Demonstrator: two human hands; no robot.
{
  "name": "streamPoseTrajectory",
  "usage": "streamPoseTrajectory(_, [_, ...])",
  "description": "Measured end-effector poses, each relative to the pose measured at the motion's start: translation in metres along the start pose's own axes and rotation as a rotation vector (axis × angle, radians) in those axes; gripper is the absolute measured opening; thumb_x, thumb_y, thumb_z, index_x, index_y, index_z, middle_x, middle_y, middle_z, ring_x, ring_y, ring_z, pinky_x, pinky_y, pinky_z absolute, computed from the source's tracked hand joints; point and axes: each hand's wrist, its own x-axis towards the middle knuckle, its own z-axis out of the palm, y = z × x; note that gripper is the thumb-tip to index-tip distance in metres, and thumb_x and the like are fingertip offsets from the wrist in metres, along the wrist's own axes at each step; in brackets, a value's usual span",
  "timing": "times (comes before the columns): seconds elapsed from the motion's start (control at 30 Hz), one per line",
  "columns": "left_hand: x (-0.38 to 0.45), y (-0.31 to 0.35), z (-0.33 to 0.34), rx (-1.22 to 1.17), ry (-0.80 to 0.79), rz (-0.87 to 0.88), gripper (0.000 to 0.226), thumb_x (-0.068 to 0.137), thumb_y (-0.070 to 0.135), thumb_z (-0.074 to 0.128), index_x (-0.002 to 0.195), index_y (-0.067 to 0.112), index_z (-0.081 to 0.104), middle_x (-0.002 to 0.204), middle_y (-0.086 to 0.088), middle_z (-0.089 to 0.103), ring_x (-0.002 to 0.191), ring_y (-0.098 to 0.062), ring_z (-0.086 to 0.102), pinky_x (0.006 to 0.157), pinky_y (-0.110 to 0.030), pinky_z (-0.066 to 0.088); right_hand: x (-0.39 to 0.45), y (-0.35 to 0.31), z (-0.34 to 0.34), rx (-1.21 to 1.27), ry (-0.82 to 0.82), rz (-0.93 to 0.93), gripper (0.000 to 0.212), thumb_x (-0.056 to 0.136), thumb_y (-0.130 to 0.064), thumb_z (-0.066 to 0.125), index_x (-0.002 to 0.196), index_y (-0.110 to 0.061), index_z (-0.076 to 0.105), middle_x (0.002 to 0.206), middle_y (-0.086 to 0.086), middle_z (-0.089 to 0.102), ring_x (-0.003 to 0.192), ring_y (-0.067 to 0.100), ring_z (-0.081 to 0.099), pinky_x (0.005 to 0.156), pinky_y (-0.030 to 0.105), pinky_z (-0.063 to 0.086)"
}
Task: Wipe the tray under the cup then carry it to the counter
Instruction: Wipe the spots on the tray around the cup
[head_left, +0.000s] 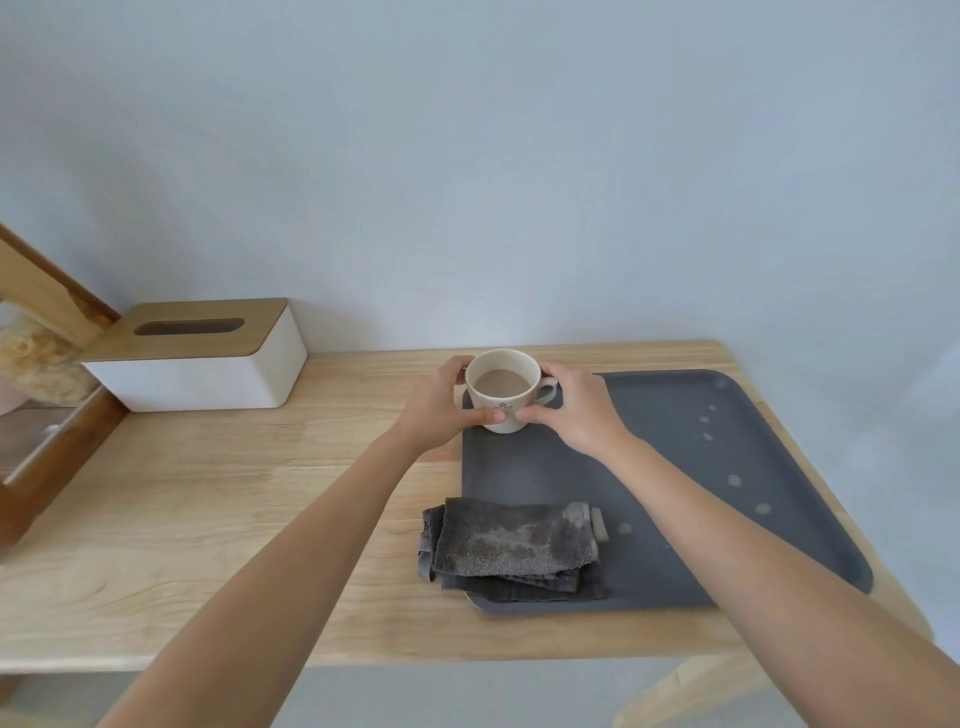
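Note:
A cream cup (503, 410) holding milky brown drink stands at the far left corner of a dark grey tray (675, 493), its handle pointing right. My left hand (441, 405) wraps the cup's left side and my right hand (576, 410) wraps its right side by the handle; both thumbs press its front. A folded grey cloth (511, 545) lies over the tray's near left edge, partly on the table. Several pale wet spots (733, 480) dot the tray's right half.
The tray lies on a light wooden table (234, 493) against a pale wall. A white tissue box (202, 358) with a wooden lid stands at the back left. A wooden-framed piece of furniture (47, 415) borders the table's left end.

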Motion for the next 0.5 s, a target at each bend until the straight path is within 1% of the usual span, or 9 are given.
streamPoseTrajectory(0.1, [-0.001,0.000,0.001,0.017,-0.010,0.008,0.080,0.066,0.041,0.084,0.134,0.020,0.048,0.127,0.006,0.062,0.123,-0.014,0.053,0.092,-0.026,0.038,-0.009,-0.003,0.003,-0.062,0.029,0.072,0.072,0.073,-0.037,0.076,0.133,-0.017,0.042,0.126,0.004,0.060,0.120,0.027,0.051,0.103,0.050,0.039])
streamPoseTrajectory(0.13, [-0.002,0.000,0.002,0.032,-0.019,0.014,0.086,0.068,0.043,0.082,0.140,0.018,0.042,0.135,0.003,0.057,0.129,-0.016,0.048,0.096,-0.027,0.037,-0.018,-0.005,0.004,-0.072,0.053,0.133,0.078,0.077,-0.039,0.073,0.139,-0.013,0.033,0.134,0.009,0.052,0.127,0.030,0.044,0.105,0.049,0.038])
streamPoseTrajectory(0.17, [-0.004,0.000,0.002,0.052,-0.022,0.014,0.092,0.071,0.046,0.079,0.146,0.017,0.034,0.143,0.000,0.050,0.135,-0.018,0.042,0.103,-0.030,0.035,-0.031,-0.010,0.005,-0.086,0.069,0.187,0.077,0.080,-0.041,0.069,0.141,-0.012,0.030,0.137,0.012,0.047,0.130,0.032,0.040,0.105,0.047,0.037])
streamPoseTrajectory(0.2, [-0.007,0.001,0.002,0.071,-0.011,0.006,0.097,0.073,0.049,0.076,0.149,0.016,0.026,0.150,-0.003,0.041,0.140,-0.020,0.034,0.109,-0.034,0.031,-0.046,-0.014,0.006,-0.115,0.055,0.214,0.070,0.083,-0.044,0.065,0.138,-0.013,0.035,0.136,0.013,0.046,0.129,0.034,0.038,0.104,0.046,0.037])
streamPoseTrajectory(0.27, [-0.017,0.006,0.002,0.080,0.046,-0.010,0.095,0.079,0.052,0.069,0.151,0.015,0.019,0.156,-0.005,0.030,0.145,-0.020,0.025,0.115,-0.036,0.024,-0.078,-0.021,0.006,-0.208,-0.097,0.175,0.057,0.082,-0.055,0.058,0.125,-0.019,0.053,0.130,0.009,0.048,0.128,0.030,0.036,0.102,0.044,0.034])
streamPoseTrajectory(0.33, [-0.030,0.014,0.003,0.063,0.108,-0.014,0.086,0.085,0.049,0.062,0.151,0.015,0.020,0.157,-0.004,0.028,0.145,-0.018,0.023,0.113,-0.029,0.021,-0.104,-0.025,0.007,-0.277,-0.280,0.088,0.056,0.078,-0.063,0.058,0.115,-0.022,0.061,0.128,0.004,0.047,0.128,0.025,0.030,0.104,0.041,0.027])
streamPoseTrajectory(0.37, [-0.038,0.020,0.004,0.058,0.136,-0.015,0.081,0.087,0.048,0.060,0.151,0.015,0.022,0.157,-0.003,0.028,0.145,-0.017,0.024,0.110,-0.026,0.021,-0.113,-0.025,0.006,-0.314,-0.317,0.039,0.055,0.077,-0.063,0.059,0.113,-0.022,0.062,0.126,0.002,0.048,0.126,0.025,0.030,0.104,0.040,0.025])
streamPoseTrajectory(0.43, [-0.053,0.029,0.007,0.053,0.188,-0.024,0.074,0.090,0.048,0.054,0.150,0.017,0.024,0.156,-0.001,0.030,0.143,-0.016,0.028,0.106,-0.024,0.023,-0.119,-0.026,0.003,-0.383,-0.289,-0.041,0.044,0.082,-0.055,0.060,0.110,-0.021,0.062,0.119,0.001,0.053,0.119,0.025,0.035,0.100,0.038,0.028])
streamPoseTrajectory(0.5, [-0.068,0.038,0.013,0.042,0.242,-0.037,0.067,0.093,0.047,0.050,0.149,0.018,0.027,0.155,0.000,0.033,0.141,-0.016,0.031,0.106,-0.027,0.027,-0.121,-0.025,-0.008,-0.412,-0.261,-0.071,0.032,0.088,-0.045,0.058,0.105,-0.018,0.061,0.110,0.003,0.061,0.110,0.027,0.045,0.090,0.037,0.032])
